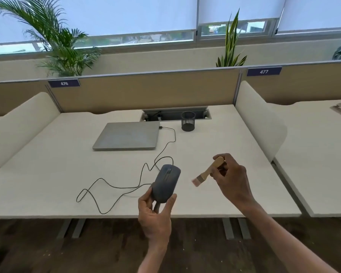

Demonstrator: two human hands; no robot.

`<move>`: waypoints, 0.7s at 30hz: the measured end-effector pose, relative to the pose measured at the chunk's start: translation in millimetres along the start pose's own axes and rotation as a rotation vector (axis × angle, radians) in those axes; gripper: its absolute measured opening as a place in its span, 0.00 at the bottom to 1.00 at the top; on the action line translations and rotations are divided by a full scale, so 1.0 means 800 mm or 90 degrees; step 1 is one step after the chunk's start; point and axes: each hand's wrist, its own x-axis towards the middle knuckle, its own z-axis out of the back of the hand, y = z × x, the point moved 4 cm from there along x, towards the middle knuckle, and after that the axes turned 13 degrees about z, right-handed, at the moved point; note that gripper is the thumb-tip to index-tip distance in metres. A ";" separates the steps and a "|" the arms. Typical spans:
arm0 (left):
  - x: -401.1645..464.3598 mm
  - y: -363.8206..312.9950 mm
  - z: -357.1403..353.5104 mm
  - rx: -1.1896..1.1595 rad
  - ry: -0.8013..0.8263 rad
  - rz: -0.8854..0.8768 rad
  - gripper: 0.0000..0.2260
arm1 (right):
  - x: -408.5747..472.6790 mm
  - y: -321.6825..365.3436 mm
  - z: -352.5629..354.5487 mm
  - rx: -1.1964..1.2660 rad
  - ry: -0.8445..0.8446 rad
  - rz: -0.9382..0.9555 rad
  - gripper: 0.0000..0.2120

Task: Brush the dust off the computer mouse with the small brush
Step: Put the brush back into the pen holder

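Both hands are busy. One, the left hand, grips the computer mouse, lifted just above the desk. Beside it, the right hand pinches the small brush by its wooden handle. Its bristles are near the mouse but not touching. I think most brushing is left. Farther back lie the mouse cord and a closed laptop.
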 end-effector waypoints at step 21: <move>0.131 0.006 -0.101 -0.054 -0.020 0.022 0.30 | 0.254 -0.071 -0.076 -0.046 -0.037 0.102 0.09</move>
